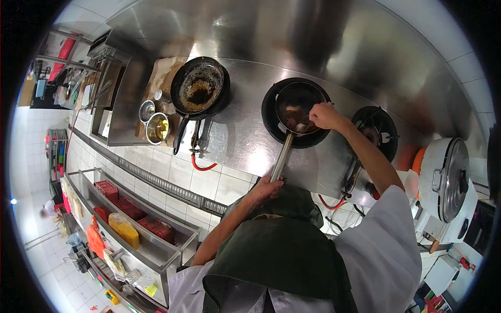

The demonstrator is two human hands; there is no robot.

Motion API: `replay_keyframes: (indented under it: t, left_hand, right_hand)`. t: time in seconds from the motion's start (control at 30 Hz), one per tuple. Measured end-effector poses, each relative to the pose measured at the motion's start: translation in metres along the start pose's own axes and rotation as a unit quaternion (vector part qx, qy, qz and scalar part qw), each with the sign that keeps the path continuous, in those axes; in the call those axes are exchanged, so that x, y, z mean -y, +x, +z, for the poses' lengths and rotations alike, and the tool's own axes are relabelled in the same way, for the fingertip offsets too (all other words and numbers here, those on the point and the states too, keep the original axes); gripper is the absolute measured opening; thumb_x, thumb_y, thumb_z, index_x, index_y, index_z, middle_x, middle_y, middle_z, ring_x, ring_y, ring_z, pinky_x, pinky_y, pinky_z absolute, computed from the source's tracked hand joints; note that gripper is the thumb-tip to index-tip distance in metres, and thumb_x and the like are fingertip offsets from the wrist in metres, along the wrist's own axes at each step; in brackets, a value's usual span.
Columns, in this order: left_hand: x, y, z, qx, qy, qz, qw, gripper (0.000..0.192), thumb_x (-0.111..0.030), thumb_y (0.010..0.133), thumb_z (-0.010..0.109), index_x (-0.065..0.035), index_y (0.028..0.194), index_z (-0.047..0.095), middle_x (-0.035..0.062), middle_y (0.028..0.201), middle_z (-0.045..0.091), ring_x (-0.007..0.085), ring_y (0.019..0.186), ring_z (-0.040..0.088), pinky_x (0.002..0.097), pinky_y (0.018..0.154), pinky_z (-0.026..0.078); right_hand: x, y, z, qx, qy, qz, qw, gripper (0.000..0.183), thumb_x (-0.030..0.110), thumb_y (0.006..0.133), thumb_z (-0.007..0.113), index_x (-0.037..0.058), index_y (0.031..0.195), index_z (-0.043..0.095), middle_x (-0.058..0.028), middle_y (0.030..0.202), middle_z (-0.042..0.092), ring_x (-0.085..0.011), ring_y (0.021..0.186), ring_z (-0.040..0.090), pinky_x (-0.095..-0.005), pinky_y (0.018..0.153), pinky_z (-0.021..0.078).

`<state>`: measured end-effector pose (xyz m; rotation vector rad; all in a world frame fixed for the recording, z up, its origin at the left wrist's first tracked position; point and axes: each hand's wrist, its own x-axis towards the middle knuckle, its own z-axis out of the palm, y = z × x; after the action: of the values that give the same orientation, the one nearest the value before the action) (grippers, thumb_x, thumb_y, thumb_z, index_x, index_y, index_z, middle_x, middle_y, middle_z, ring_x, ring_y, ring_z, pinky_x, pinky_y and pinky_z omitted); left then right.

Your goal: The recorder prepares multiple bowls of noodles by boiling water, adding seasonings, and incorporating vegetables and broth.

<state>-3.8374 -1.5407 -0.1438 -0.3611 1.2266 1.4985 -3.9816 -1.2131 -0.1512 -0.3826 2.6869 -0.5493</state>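
Observation:
A dark frying pan (299, 96) rests over a black gas burner (270, 117) on the steel counter, with brownish liquid inside. My left hand (268, 187) is closed around the pan's long metal handle (282, 156). Over the pan's right side is my right hand (324, 116), fingers bent down to what looks like the bowl of a spoon (301, 127) in the liquid; its handle is mostly hidden by the fingers. To the left, a crusted wok (200, 88) sits on another burner. Beside it stand a metal bowl of yellow oil (157, 128) and a smaller metal bowl (147, 111).
A third burner (375, 131) is right of my right forearm. A large lidded pot (450, 180) stands at the far right. Red gas hoses (203, 168) hang at the counter's front edge. Behind at left, a steel shelf unit (156, 260) holds red crates and a yellow container.

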Motion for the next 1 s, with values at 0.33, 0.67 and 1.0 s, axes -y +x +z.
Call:
replay_keyframes:
  t: [0.33,0.67,1.0]
  left_hand:
    - [0.002,0.001,-0.002,0.015,-0.014,0.006,1.000,0.016,-0.015,0.089,0.059,-0.0117,0.102,0.050,-0.0043,0.066,0.042,0.0068,0.053,0.037,0.0236,0.046,0.031]
    - [0.009,0.007,-0.009,0.010,-0.001,0.005,1.000,0.014,-0.014,0.090,0.058,-0.0107,0.101,0.050,-0.0033,0.067,0.043,0.0070,0.053,0.038,0.0236,0.045,0.032]
    - [0.005,0.003,-0.006,0.010,0.000,-0.006,1.000,0.015,-0.013,0.089,0.060,-0.0118,0.101,0.051,-0.0040,0.066,0.043,0.0069,0.053,0.038,0.0240,0.045,0.033]
  right_hand:
    - [0.024,-0.015,-0.006,-0.180,-0.056,0.005,0.982,0.012,0.011,0.081,0.057,0.0105,0.072,0.065,-0.0089,0.073,0.065,-0.0316,0.078,0.061,-0.0452,0.077,0.0371]
    - [0.029,-0.014,-0.003,-0.205,-0.032,0.024,0.978,0.014,0.014,0.085,0.056,0.0081,0.076,0.065,-0.0093,0.075,0.066,-0.0323,0.078,0.060,-0.0463,0.078,0.0372]
    - [0.031,-0.008,0.005,-0.226,-0.103,0.073,0.966,0.011,0.015,0.083,0.059,0.0081,0.077,0.066,-0.0139,0.071,0.064,-0.0332,0.072,0.062,-0.0464,0.072,0.0392]
